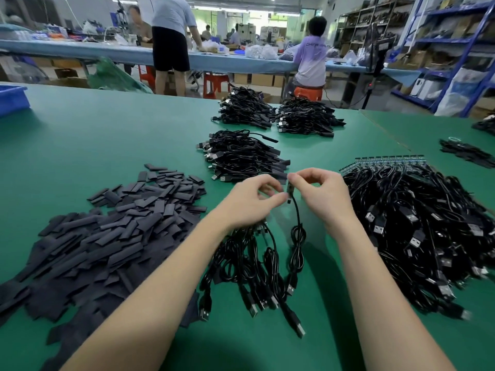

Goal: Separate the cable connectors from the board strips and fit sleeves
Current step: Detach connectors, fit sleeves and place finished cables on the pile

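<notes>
Over the green table, the left hand and the right hand both pinch the small dark connector end of one thin black cable, which hangs down between them to a bunch of black cables lying under the wrists. A big heap of flat dark grey sleeves lies to the left. A large pile of black cables on blue board strips lies to the right, and tidy cable bundles sit behind the hands.
</notes>
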Motion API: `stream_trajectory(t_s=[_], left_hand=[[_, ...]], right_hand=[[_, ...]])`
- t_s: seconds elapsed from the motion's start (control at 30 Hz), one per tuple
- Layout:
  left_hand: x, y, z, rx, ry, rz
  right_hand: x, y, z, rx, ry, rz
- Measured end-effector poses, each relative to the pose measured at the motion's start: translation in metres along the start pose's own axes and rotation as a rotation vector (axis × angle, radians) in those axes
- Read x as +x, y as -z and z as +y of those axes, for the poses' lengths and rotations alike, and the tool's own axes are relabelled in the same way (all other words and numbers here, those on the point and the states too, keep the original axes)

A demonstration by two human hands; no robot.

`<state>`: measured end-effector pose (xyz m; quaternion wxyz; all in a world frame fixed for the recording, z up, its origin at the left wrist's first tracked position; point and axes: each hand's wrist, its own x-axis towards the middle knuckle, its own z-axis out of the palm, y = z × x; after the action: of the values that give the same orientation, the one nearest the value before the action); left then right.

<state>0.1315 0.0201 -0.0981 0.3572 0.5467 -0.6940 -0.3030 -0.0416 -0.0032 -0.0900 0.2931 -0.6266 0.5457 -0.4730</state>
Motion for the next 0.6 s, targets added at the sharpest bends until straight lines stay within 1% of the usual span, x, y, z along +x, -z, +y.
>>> stream_trajectory(t_s=[0.07,0.1,0.17,0.23,0.27,0.33,0.4,0.43,0.5,0.57,0.6], left_hand=[[-0.002,-0.014,0.005,-0.238,0.027,-0.006],[-0.004,-0.018,0.005,-0.295,0.029,0.008],[-0.006,-0.021,0.004,-0.34,0.023,0.033],[-0.006,-0.02,0.002,-0.387,0.034,0.033],[-0.007,-0.02,0.0,-0.401,0.039,0.041],[-0.008,-0.02,-0.002,-0.424,0.061,0.049],[-0.008,-0.021,-0.004,-0.465,0.074,0.041],[-0.008,-0.022,-0.004,-0.472,0.085,0.037],[-0.009,-0.022,-0.005,-0.432,0.088,0.041],[-0.014,-0.019,-0.001,-0.351,0.117,0.084],[-0.017,-0.015,0.002,-0.307,0.131,0.067]], right_hand=[[0.0,0.001,-0.001,0.001,0.001,0.008],[-0.001,0.002,-0.002,0.007,-0.008,0.002],[-0.003,0.004,-0.005,-0.005,-0.035,-0.047],[-0.006,0.008,-0.016,-0.061,-0.041,-0.106],[-0.006,0.01,-0.023,-0.104,-0.03,-0.109],[-0.007,0.014,-0.042,-0.225,0.044,-0.073],[-0.011,0.01,-0.062,-0.334,0.187,-0.081],[-0.012,0.004,-0.072,-0.384,0.259,-0.124],[-0.013,-0.016,-0.093,-0.5,0.362,-0.291],[-0.009,-0.041,-0.11,-0.636,0.382,-0.516],[-0.006,-0.056,-0.115,-0.709,0.382,-0.601]])
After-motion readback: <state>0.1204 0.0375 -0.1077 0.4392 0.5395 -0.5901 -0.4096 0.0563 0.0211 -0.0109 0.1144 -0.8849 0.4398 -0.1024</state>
